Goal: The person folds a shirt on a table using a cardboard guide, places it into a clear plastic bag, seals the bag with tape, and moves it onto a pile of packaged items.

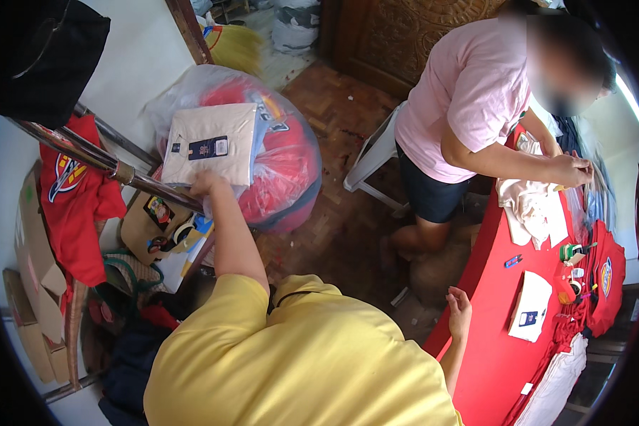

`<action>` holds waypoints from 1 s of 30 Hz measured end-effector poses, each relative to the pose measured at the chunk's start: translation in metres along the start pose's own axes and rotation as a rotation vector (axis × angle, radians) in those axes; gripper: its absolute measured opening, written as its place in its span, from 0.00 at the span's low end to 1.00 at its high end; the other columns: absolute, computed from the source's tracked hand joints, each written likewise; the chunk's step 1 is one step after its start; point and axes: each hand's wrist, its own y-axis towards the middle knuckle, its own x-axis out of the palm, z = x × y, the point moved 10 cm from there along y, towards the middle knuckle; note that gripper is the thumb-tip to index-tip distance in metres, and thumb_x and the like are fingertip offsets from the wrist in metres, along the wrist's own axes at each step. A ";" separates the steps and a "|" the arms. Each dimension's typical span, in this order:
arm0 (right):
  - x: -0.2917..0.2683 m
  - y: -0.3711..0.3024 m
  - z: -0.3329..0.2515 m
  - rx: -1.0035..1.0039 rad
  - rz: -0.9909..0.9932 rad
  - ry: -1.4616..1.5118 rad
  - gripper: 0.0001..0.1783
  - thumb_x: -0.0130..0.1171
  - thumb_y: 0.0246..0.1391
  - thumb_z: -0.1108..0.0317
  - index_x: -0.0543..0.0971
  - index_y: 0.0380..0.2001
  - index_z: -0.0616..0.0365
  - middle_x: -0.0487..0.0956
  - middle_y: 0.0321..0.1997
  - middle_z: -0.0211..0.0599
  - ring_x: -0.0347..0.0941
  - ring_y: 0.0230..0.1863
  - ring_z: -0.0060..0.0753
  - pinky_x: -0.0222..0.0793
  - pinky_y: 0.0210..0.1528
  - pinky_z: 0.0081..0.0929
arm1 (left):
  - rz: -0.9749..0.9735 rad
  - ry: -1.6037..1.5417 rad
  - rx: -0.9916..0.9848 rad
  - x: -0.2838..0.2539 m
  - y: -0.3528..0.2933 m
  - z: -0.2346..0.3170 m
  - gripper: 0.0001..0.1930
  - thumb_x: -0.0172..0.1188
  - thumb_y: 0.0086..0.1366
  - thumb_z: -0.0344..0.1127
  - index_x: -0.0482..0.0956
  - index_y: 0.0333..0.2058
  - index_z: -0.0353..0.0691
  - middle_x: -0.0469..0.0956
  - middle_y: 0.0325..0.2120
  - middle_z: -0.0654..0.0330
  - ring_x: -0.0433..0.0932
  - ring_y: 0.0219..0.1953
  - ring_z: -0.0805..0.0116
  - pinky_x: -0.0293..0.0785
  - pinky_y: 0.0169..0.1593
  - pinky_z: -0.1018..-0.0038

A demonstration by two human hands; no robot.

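My left hand (207,184) reaches to the near edge of a folded beige garment (227,128), its fingers closed on that edge. The garment carries dark tags and lies on a pile of folded clothing atop a big clear plastic bag (291,153) stuffed with red cloth. My right hand (460,311) hangs beside the red-covered table (468,355), holding nothing, fingers partly spread. Nearest to it on the table are a folded white garment (527,312) with a navy tag and a small blue and pink item (512,261).
A co-worker in a pink shirt (461,92) handles a beige garment (532,206) by a white plastic stool (376,156). Metal rails (85,153) and a red garment (82,206) stand at left. Tape (569,252) and red clothing (607,277) crowd the table's right side.
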 end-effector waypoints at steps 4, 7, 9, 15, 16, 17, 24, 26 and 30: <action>-0.002 0.002 0.004 0.025 -0.026 -0.017 0.15 0.55 0.63 0.69 0.76 0.51 0.65 0.79 0.48 0.41 0.74 0.51 0.31 0.68 0.55 0.28 | -0.163 -0.231 -0.180 0.014 0.014 0.011 0.14 0.46 0.68 0.35 0.78 0.47 0.43 0.79 0.45 0.58 0.79 0.48 0.61 0.71 0.47 0.63; -0.001 0.006 0.004 -0.002 -0.046 0.043 0.16 0.55 0.63 0.68 0.76 0.50 0.65 0.79 0.49 0.41 0.74 0.52 0.31 0.67 0.56 0.28 | -0.151 -0.156 -0.051 0.033 0.071 0.009 0.16 0.44 0.69 0.37 0.72 0.51 0.37 0.78 0.47 0.53 0.79 0.48 0.57 0.71 0.49 0.61; 0.001 0.005 0.007 -0.001 -0.050 0.062 0.16 0.55 0.63 0.68 0.76 0.51 0.65 0.79 0.49 0.41 0.73 0.52 0.31 0.67 0.56 0.28 | -0.120 -0.353 -0.043 0.033 0.079 0.010 0.19 0.45 0.69 0.38 0.67 0.54 0.33 0.76 0.49 0.49 0.78 0.49 0.54 0.72 0.50 0.59; 0.001 0.002 -0.005 -0.013 -0.033 -0.025 0.16 0.55 0.62 0.68 0.76 0.51 0.65 0.79 0.49 0.41 0.73 0.53 0.31 0.67 0.56 0.28 | 0.038 -1.943 -0.453 0.038 0.030 -0.011 0.35 0.59 0.61 0.39 0.53 0.59 0.24 0.69 0.55 0.38 0.76 0.50 0.48 0.74 0.53 0.56; 0.002 0.002 -0.011 -0.019 -0.027 -0.050 0.16 0.56 0.62 0.68 0.76 0.51 0.65 0.79 0.49 0.41 0.73 0.53 0.31 0.67 0.56 0.28 | 0.021 -2.022 -0.473 0.027 0.014 -0.008 0.36 0.61 0.59 0.37 0.55 0.58 0.23 0.69 0.54 0.39 0.76 0.50 0.49 0.75 0.53 0.57; 0.003 0.003 -0.010 -0.018 -0.038 -0.046 0.16 0.56 0.62 0.68 0.76 0.51 0.65 0.79 0.49 0.41 0.74 0.53 0.31 0.67 0.56 0.28 | 0.015 -2.099 -0.493 0.019 0.007 -0.011 0.36 0.63 0.57 0.36 0.57 0.58 0.23 0.70 0.54 0.39 0.76 0.50 0.50 0.75 0.53 0.58; 0.009 0.014 0.006 0.004 -0.122 -0.025 0.17 0.56 0.62 0.68 0.76 0.51 0.64 0.79 0.49 0.42 0.75 0.51 0.32 0.69 0.55 0.28 | -0.184 -2.235 -0.133 0.054 0.084 -0.003 0.24 0.60 0.60 0.27 0.68 0.55 0.29 0.72 0.54 0.49 0.72 0.56 0.56 0.68 0.60 0.56; 0.006 0.010 0.010 0.009 -0.109 -0.062 0.17 0.56 0.61 0.68 0.76 0.51 0.64 0.80 0.49 0.42 0.75 0.50 0.31 0.69 0.54 0.28 | -0.260 -2.309 -0.282 0.038 0.030 0.013 0.26 0.59 0.61 0.26 0.65 0.58 0.30 0.71 0.56 0.51 0.71 0.57 0.58 0.65 0.62 0.55; 0.010 0.011 0.012 -0.014 -0.122 -0.135 0.17 0.57 0.61 0.68 0.76 0.51 0.63 0.80 0.47 0.42 0.76 0.48 0.30 0.70 0.53 0.27 | -0.015 -2.433 -0.492 0.045 -0.011 -0.006 0.30 0.60 0.59 0.27 0.60 0.60 0.30 0.68 0.58 0.52 0.70 0.58 0.58 0.64 0.62 0.55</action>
